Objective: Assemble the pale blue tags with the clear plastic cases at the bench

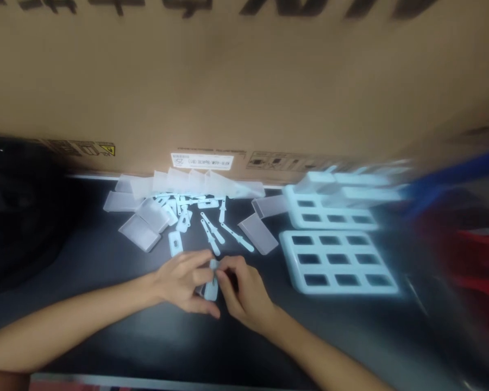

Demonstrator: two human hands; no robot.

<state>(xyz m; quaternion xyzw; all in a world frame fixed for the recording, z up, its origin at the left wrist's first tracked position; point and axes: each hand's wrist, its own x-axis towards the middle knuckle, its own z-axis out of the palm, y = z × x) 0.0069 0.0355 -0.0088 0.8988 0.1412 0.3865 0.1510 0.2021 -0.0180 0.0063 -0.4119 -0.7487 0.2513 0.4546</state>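
Note:
My left hand (183,281) and my right hand (244,290) meet over the dark table (106,336). Together they pinch a small pale blue plastic piece (211,287) between their fingertips. Just beyond the hands lies a scatter of similar flat plastic tabs (175,243) and thin plastic strips (212,231). Translucent plastic trays (140,231) lie among them and behind them.
Two white gridded plastic frames (338,260) with rectangular holes lie to the right, one behind the other. A large cardboard box (244,81) forms a wall along the back. A dark bag (20,212) sits at the left. Blurred blue and red things (464,233) are at the right.

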